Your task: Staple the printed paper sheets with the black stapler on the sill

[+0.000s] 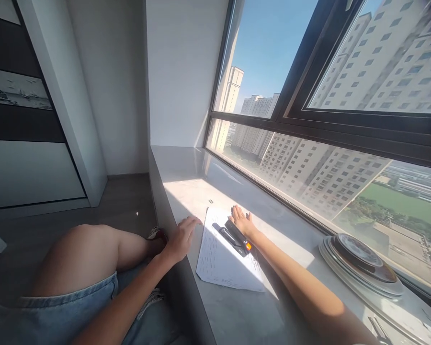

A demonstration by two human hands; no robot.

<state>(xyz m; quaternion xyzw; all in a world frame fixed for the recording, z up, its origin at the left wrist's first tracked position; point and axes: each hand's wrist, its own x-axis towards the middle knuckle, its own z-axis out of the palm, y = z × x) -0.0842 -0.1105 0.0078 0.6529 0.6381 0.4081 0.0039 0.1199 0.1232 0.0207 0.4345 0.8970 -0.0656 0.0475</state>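
Note:
White sheets of paper with printed lines (215,263) lie on the sunlit window sill. On top of them rests a black stapler (234,238) with an orange end. My right hand (242,222) lies at the papers' upper right edge, fingers spread, beside the far end of the stapler. At the sill's near edge, my left hand (182,238) hovers left of the papers, its fingertips close to their left edge; the fingers are bent, apart, with nothing visible in them. Two tiny dark staples (210,201) sit just beyond the papers.
A stack of plates (366,263) stands on the sill at the right, with metal cutlery (379,330) near it. The window frame (273,125) runs along the far side. My bent legs (79,258) are at the lower left, below the sill.

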